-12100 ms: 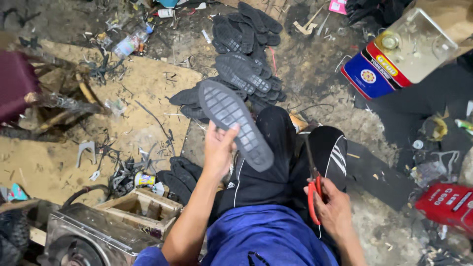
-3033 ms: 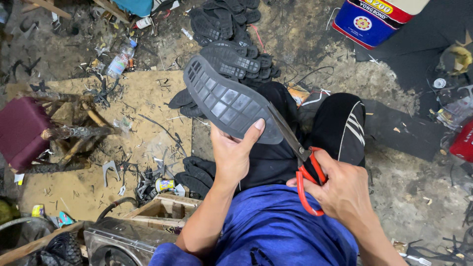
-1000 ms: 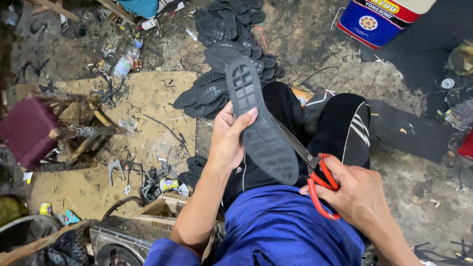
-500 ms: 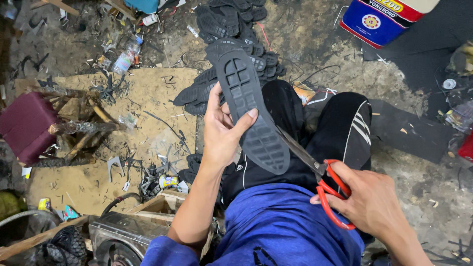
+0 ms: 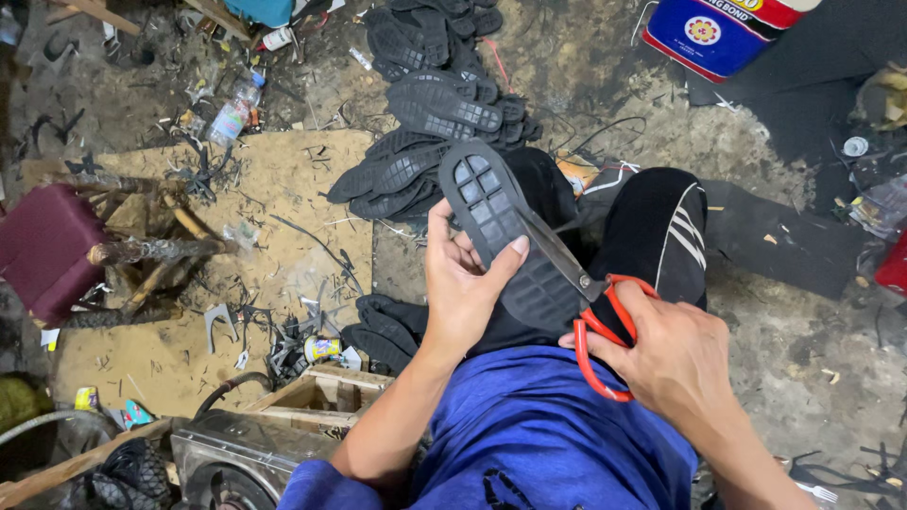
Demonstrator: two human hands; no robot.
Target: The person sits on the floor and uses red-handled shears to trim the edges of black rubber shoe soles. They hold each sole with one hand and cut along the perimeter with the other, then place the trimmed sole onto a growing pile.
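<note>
— Looking down, what did the left hand (image 5: pixel 463 293) have?

— It gripped a black rubber shoe sole (image 5: pixel 505 231), tread side up, held over the lap, thumb pressed on the tread and fingers wrapped beneath.

— And the right hand (image 5: pixel 685 364)?

— Its grip was closed through the orange handles of a pair of scissors (image 5: pixel 586 302); the blades lay along the sole's right edge, touching it.

— What lay around?

— A pile of black soles (image 5: pixel 430 104) sat on the dirty floor just beyond the knees. A maroon stool (image 5: pixel 42 250) stood at the left, a plastic bottle (image 5: pixel 234 109) near it, and a blue and red tin can (image 5: pixel 723 33) at upper right.
</note>
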